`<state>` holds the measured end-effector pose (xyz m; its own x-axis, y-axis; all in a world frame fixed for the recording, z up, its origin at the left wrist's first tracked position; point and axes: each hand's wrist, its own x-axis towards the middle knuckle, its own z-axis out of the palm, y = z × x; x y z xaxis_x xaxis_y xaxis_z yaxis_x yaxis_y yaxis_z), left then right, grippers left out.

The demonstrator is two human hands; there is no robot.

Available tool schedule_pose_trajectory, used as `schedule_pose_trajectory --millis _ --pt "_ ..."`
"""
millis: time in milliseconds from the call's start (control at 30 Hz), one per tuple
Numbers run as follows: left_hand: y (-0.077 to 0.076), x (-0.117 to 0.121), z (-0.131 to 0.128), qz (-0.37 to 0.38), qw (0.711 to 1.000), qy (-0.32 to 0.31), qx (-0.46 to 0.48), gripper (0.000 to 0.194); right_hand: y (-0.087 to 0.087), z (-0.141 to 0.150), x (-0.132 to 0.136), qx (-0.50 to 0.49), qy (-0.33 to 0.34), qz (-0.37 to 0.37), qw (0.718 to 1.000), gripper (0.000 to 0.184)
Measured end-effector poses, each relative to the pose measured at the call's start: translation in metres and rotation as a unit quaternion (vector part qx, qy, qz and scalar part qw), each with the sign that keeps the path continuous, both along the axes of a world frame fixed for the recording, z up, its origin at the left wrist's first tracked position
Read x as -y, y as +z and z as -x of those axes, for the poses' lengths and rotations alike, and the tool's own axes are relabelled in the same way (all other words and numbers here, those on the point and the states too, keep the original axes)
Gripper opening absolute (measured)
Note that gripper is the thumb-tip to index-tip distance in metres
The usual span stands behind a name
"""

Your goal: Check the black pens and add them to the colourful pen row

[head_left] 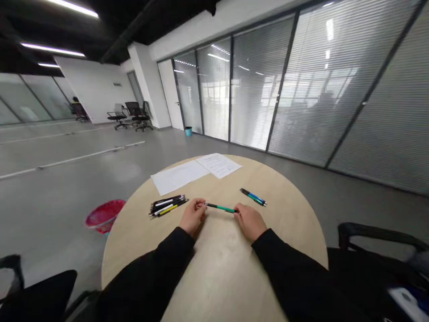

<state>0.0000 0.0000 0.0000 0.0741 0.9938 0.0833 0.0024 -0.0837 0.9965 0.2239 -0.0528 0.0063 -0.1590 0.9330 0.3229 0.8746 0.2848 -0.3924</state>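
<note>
Grn/blk pen (pixel 221 207) in L-hand (pixel 194 216), R-hand (pixel 250 221) pinch

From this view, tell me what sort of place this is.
Most likely an office: wheeled chairs stand in the background, glass partitions with blinds run along one side, and a printed sheet lies on the round table.

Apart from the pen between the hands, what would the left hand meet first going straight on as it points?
Probably the printed sheet ahead of the left hand, across bare tabletop; the hand's height is unclear, so it might pass above.
</note>
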Motion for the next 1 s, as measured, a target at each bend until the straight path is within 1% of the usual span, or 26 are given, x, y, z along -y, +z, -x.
schedule_pose_trajectory --millis 100,167,300,433,533,767,1000 --pt "0.000 0.001 -0.001 0.000 1.000 0.010 -0.016 0.038 0.002 -0.010 -0.004 -0.002 -0.023 -0.010 1.000 0.007" --pt "0.000 0.001 -0.001 0.005 1.000 0.006 -0.024 0.040 0.001 -0.018 -0.007 -0.007 -0.043 -0.019 0.999 0.008" --pt "0.001 0.002 -0.001 0.006 0.999 -0.008 -0.031 0.039 -0.005 -0.035 -0.015 -0.018 -0.105 -0.037 0.994 0.008" --pt "-0.001 0.002 0.001 0.002 0.999 -0.017 -0.036 0.038 -0.010 -0.049 -0.021 -0.002 -0.168 -0.009 0.986 0.008" --pt "-0.001 0.001 0.002 0.004 0.999 -0.022 -0.041 0.038 -0.010 -0.056 -0.023 0.014 -0.194 0.013 0.981 0.009" --pt "0.000 0.001 0.003 0.002 0.998 -0.034 -0.051 0.035 -0.005 -0.065 -0.021 0.043 -0.224 0.075 0.971 0.011" --pt "-0.003 -0.001 0.003 0.003 0.998 -0.041 -0.049 0.034 -0.004 -0.071 -0.020 0.058 -0.246 0.083 0.964 0.012"
